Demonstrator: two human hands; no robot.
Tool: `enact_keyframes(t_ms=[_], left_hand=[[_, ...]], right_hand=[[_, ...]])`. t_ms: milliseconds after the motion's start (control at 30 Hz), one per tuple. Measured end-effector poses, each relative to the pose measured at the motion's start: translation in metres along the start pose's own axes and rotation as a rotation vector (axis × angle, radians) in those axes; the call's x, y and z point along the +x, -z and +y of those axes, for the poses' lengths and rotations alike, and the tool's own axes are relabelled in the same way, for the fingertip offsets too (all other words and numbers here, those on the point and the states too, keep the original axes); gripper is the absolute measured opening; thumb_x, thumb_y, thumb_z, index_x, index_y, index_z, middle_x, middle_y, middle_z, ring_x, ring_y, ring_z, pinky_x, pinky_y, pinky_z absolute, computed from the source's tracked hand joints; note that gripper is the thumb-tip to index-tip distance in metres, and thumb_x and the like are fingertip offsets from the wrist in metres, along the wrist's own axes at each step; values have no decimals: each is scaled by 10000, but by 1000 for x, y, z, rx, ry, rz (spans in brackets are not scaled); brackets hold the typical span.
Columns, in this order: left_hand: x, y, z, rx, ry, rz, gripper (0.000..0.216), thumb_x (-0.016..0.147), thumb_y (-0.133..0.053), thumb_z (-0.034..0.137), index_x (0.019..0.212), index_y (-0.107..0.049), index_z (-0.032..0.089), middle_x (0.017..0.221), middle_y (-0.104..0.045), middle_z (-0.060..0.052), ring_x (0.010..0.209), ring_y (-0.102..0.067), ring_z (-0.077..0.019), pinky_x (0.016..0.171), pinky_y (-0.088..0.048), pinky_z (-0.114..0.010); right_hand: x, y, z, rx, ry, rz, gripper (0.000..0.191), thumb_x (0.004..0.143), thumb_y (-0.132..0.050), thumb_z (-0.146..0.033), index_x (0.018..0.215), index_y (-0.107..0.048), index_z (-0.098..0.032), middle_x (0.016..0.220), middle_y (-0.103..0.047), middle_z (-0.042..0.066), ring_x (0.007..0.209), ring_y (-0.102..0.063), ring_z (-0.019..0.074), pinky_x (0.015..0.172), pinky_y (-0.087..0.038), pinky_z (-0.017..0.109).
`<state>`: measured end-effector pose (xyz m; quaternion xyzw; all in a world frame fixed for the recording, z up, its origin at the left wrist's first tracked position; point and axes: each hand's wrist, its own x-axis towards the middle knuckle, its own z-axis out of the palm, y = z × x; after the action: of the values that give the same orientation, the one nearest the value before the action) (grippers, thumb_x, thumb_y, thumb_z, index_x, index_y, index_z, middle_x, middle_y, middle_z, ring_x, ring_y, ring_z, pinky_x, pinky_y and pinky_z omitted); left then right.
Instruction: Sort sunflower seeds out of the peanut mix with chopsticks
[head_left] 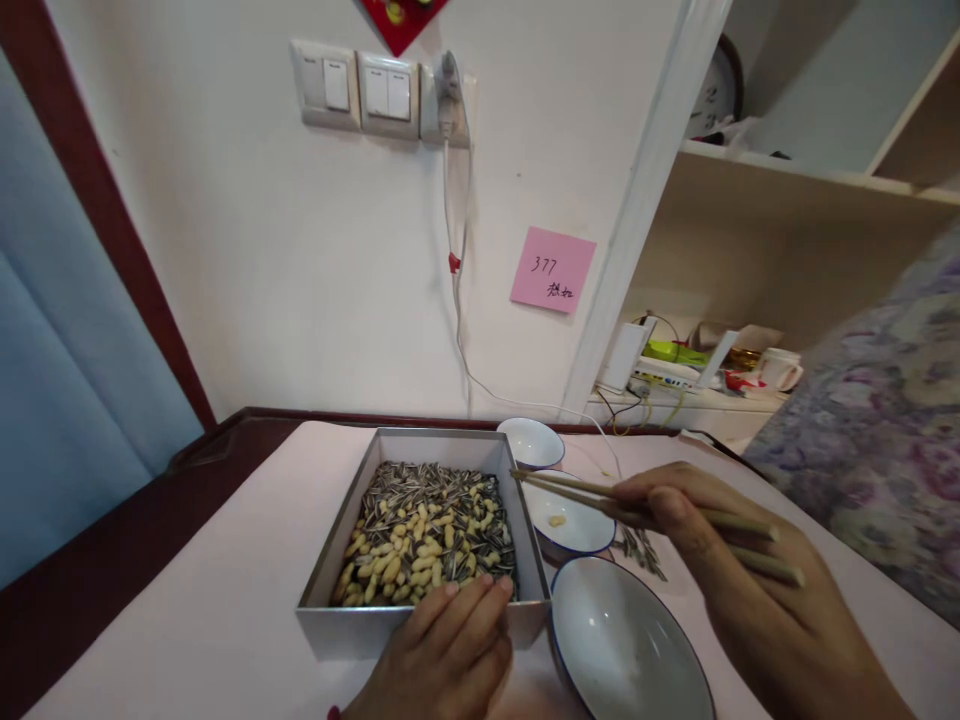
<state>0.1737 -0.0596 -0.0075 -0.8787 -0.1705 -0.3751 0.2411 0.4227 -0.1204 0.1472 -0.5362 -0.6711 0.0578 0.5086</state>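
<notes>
A grey square box (330, 570) holds a mix of striped sunflower seeds and pale peanuts (424, 535). My left hand (446, 650) rests on the box's near rim, fingers curled over the edge. My right hand (720, 560) grips a pair of wooden chopsticks (577, 490) whose tips hover near the box's right wall, above a small white bowl (574, 525) that contains one peanut. A few sunflower seeds (641, 550) lie on the table beside that bowl.
A larger empty white bowl (626, 645) sits near the front, and another small white bowl (531, 442) stands behind. The table has a pink cover (225, 600). A white cable (459, 300) hangs from the wall socket. Cluttered shelves (697, 370) are at right.
</notes>
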Motion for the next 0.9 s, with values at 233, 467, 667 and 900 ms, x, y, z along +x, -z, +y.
enact_keyframes(t_ms=[233, 467, 667, 900], left_hand=[[1, 1, 0, 0, 13, 23, 166, 1001, -565, 247, 986, -730, 239, 1404, -618, -30, 1329, -497, -168, 1215, -207, -343], [0, -3, 1, 21, 7, 58, 69, 950, -671, 278, 963, -730, 245, 1386, -633, -18, 1312, -511, -164, 1205, -221, -341], [-1, -5, 3, 27, 21, 50, 46, 938, -692, 279, 951, -725, 249, 1389, -635, -16, 1308, -517, -167, 1193, -242, -347], [0, -3, 3, 35, 19, 55, 61, 949, -671, 276, 958, -728, 255, 1365, -649, -11, 1293, -524, -158, 1204, -230, -346]], right_hand=[[5, -36, -9, 95, -81, -293, 404, 1068, -458, -452, 779, -608, -213, 743, -609, -14, 684, -586, 132, 621, -446, 255], [5, -54, -2, 124, -139, -312, 430, 1063, -439, -489, 765, -567, -205, 754, -600, 1, 701, -561, 155, 652, -423, 281], [4, -50, -2, 154, -148, -318, 428, 1060, -446, -502, 782, -580, -205, 771, -593, -3, 716, -569, 153, 661, -428, 281], [2, -56, -2, 142, -144, -331, 450, 1064, -430, -503, 748, -545, -205, 741, -565, -2, 683, -534, 150, 626, -407, 275]])
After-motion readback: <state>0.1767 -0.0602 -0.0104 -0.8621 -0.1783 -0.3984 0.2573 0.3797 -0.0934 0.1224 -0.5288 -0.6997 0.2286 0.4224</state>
